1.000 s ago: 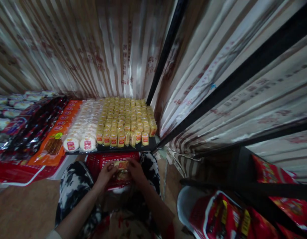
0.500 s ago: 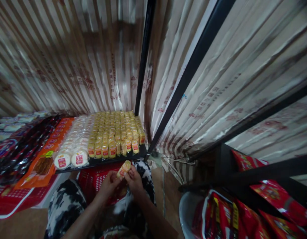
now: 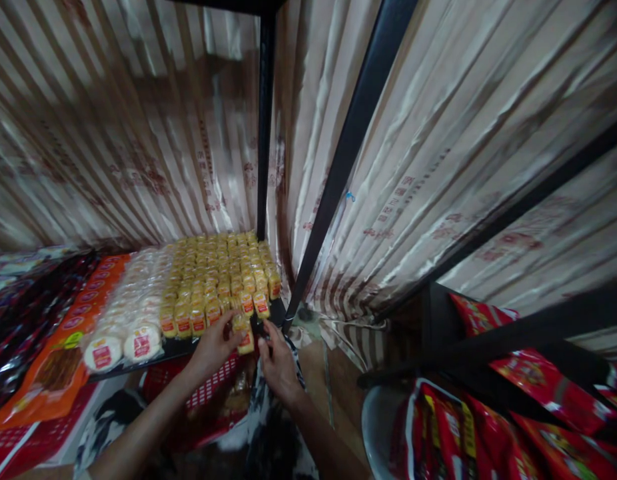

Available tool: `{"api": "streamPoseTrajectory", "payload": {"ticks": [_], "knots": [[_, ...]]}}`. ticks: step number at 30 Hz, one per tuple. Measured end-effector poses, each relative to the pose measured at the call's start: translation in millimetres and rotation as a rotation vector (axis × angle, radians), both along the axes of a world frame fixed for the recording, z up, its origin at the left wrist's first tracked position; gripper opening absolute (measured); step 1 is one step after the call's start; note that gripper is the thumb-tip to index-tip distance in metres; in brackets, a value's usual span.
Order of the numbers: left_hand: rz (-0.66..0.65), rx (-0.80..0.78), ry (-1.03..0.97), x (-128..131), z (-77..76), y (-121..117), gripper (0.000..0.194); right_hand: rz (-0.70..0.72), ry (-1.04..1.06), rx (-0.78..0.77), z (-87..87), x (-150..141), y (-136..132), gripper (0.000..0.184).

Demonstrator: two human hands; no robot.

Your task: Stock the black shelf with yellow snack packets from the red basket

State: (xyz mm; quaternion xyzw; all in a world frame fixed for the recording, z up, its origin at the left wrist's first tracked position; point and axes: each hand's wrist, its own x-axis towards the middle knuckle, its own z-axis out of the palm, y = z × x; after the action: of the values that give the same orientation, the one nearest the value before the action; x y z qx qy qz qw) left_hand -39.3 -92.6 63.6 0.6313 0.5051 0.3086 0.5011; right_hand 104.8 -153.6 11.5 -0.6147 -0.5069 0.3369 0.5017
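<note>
My left hand (image 3: 216,348) pinches a small clear-wrapped biscuit pack (image 3: 245,341), yellow with a red label, at the front edge of a black shelf (image 3: 176,347). Just right of the pack, apart from it, is my right hand (image 3: 279,363), its fingers loosely bent and parted with nothing visible in them. Behind both hands stand close rows of similar yellow biscuit packs (image 3: 203,280). Rows of round white wrapped crackers (image 3: 142,341) lie to their left. Under my hands, between the knees, a red basket (image 3: 213,387) holds more packs, partly in shadow.
An orange snack bag (image 3: 63,363) and dark shiny packets (image 3: 26,313) lie further left. Black metal posts (image 3: 333,180) rise before a striped curtain (image 3: 208,147). Red snack bags (image 3: 451,427) fill a container at lower right, and other red bags lie on a shelf behind it.
Both hands have moved forward from over the basket to the shelf edge. My right hand has let go of the biscuit pack, which stays in my left. The view has shifted slightly.
</note>
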Motion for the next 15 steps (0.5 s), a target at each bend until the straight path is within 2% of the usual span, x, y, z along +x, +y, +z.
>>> {"api": "streamPoseTrajectory", "payload": {"ticks": [2,7,11,15], "knots": [[0.029,0.086,0.037,6.3,5.9,13.3,0.041,-0.091,-0.119,0.058,-6.8,2.9,6.6,0.048],[0.083,0.252,0.094,36.0,19.5,43.7,0.035,-0.048,-0.224,0.071,-27.6,1.1,25.4,0.055],[0.0,0.338,0.162,67.7,16.8,58.2,0.03,-0.053,-0.243,0.068,-36.0,-6.0,33.2,0.058],[-0.099,0.448,0.307,93.1,9.3,64.9,0.027,-0.059,-0.272,0.072,-32.0,-7.5,33.7,0.059]]}}
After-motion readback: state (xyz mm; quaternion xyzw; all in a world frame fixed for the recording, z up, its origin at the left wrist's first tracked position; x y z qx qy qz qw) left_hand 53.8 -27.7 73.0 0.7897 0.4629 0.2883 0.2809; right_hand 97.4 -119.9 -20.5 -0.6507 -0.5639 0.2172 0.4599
